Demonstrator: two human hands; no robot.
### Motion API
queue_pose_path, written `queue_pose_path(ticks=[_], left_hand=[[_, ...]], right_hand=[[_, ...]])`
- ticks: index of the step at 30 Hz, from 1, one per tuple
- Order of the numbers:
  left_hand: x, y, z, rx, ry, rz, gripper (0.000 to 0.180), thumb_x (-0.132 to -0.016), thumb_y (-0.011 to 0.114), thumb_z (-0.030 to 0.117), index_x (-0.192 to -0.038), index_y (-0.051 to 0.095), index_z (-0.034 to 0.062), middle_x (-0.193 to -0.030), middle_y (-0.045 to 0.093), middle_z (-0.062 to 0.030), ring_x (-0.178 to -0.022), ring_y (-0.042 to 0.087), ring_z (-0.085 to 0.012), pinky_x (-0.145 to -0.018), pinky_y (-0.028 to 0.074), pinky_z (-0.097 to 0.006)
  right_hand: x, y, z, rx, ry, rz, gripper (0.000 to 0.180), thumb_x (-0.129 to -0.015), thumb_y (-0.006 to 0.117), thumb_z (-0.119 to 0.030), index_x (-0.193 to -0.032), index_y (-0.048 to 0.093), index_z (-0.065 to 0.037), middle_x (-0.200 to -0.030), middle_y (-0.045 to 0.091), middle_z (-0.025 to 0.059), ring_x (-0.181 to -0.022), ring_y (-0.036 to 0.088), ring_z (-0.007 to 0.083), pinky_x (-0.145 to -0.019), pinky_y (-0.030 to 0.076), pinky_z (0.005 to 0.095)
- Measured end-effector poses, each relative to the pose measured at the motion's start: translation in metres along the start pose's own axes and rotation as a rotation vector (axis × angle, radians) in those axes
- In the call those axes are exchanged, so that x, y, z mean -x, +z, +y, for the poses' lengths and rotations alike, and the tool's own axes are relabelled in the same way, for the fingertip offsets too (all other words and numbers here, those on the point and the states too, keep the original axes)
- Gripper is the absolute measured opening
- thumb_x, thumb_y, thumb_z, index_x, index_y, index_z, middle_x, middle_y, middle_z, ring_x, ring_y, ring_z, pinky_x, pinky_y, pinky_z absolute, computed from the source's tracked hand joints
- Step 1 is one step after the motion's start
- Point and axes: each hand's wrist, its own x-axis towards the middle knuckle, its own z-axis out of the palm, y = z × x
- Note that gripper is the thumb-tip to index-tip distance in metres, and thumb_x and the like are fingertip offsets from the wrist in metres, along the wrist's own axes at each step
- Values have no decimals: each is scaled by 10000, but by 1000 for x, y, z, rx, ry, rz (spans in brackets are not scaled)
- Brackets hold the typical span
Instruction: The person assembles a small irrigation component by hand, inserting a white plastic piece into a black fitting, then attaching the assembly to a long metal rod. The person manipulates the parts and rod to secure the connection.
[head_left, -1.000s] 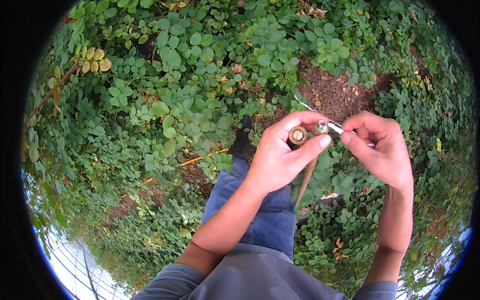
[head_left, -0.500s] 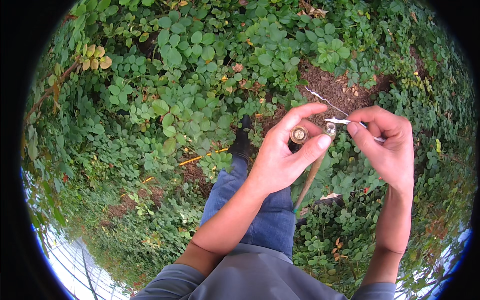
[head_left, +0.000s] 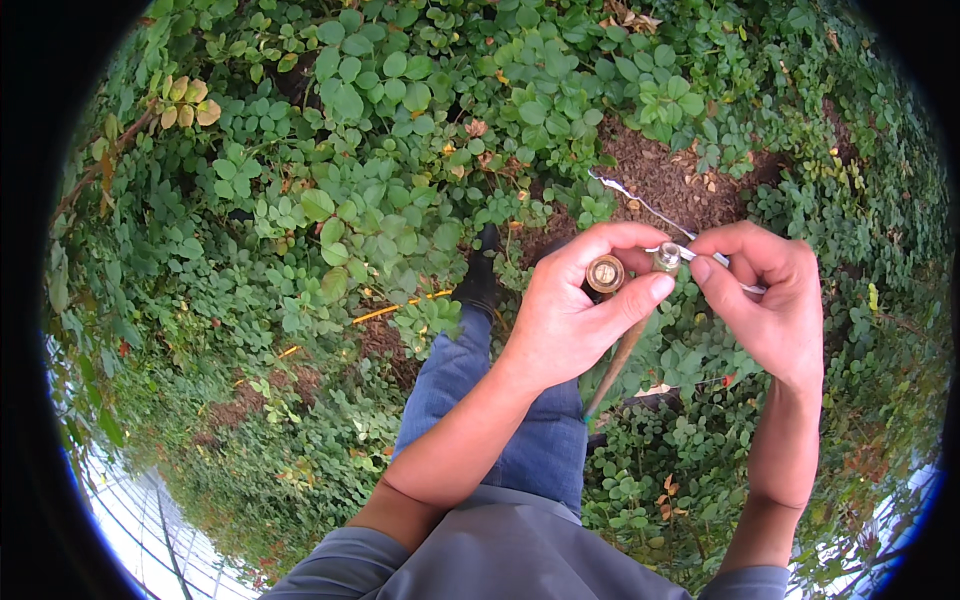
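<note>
Between the thumb and forefinger of my left hand [head_left: 578,305] is a small glass vial [head_left: 667,260], its mouth facing up. A dark cylinder with a round brass-coloured end [head_left: 605,274] also sits in that hand, against the palm. My right hand [head_left: 765,295] pinches a narrow white strip [head_left: 690,252], whose near end lies beside the vial's mouth at my left fingertip. From the hands a twisted white string [head_left: 645,203] runs up and left over the soil. Below my left hand slants a thin brown stick [head_left: 615,370] with a green tip; its upper end is hidden.
Dense green leafy plants [head_left: 380,190] surround me on all sides. Bare brown soil [head_left: 665,165] shows beyond my hands. A yellow stake [head_left: 400,306] lies among leaves left of my leg in jeans [head_left: 445,385]. Woody stems rise at the far left.
The vial and the white strip have come together, and my left forefinger has lowered to the strip's end. The far end of the string has shifted left.
</note>
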Motion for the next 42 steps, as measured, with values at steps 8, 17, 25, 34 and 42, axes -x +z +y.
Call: queue_pose_path(ticks=[8, 17, 25, 34, 42], left_hand=[[3, 10, -5, 73, -2, 140, 282, -856, 722, 45, -1117, 617, 37, -879, 644, 16, -768, 544, -23, -675, 463, -187], [7, 26, -6, 36, 45, 242, 273, -862, 701, 6, -1121, 616, 15, -968, 662, -18, -852, 587, -43, -735, 495, -206], [16, 40, -13, 83, 37, 367, 317, -832, 687, -55, -1133, 617, 12, -954, 666, -3, -829, 583, -30, -698, 498, -193], [6, 47, -8, 301, 3, 376, 214, -860, 672, -40, -1065, 629, 4, -863, 632, 46, -736, 516, 10, -614, 429, -154], [8, 47, -8, 367, -22, 356, 170, -859, 705, 2, -1015, 642, 25, -836, 623, 66, -688, 473, 23, -565, 372, -145]], right_hand=[[11, 1, -5, -16, -42, 10, 71, -784, 708, -71, -832, 660, -52, -457, 374, -37, -429, 341, 33, -414, 252, 243], [19, 6, -21, 86, -176, 23, 97, -797, 687, -58, -888, 655, -52, -450, 405, 11, -366, 379, 81, -384, 297, 277], [16, 12, -43, 149, -135, -40, 106, -819, 674, -67, -914, 651, -23, -527, 547, 75, -412, 533, 143, -406, 387, 292], [-14, -11, -63, 452, -309, -310, 204, -743, 638, 6, -947, 651, -7, -627, 606, 109, -484, 597, 234, -459, 442, 305], [-67, -19, -68, 493, -503, -550, 133, -693, 652, 33, -814, 613, -5, -731, 594, 113, -638, 629, 253, -552, 479, 337]])
